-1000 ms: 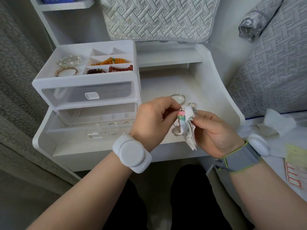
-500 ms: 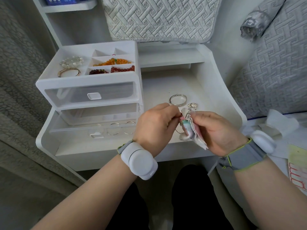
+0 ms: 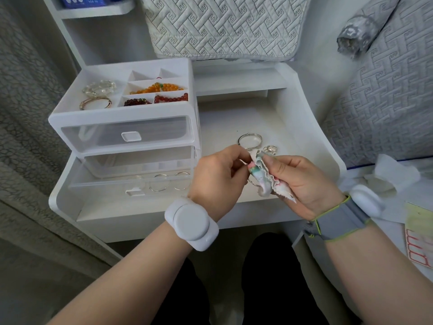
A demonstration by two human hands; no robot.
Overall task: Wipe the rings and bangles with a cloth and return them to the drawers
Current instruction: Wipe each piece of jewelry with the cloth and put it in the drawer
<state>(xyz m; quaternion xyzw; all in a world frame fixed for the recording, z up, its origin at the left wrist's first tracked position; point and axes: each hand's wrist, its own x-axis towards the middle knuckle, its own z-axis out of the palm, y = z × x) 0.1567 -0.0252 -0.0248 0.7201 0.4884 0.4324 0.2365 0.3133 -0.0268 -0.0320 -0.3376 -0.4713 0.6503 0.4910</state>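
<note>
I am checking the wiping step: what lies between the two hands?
In the head view, the crumpled cloth, gripped by the right hand; a thin bangle runs from it under the left hand.

thin bangle: mostly hidden by cloth and left hand | small silver pieces: too small to identify | blue box: cut by top edge | red-printed paper: cut by right edge | right wrist device: blurred

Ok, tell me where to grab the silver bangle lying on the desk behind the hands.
Pinch the bangle at its far-left rim from above, one fingertip inside the loop, thumb outside. It lies flat on the desk, so the thin band gives no side grip, and small rings crowd its right.
</note>
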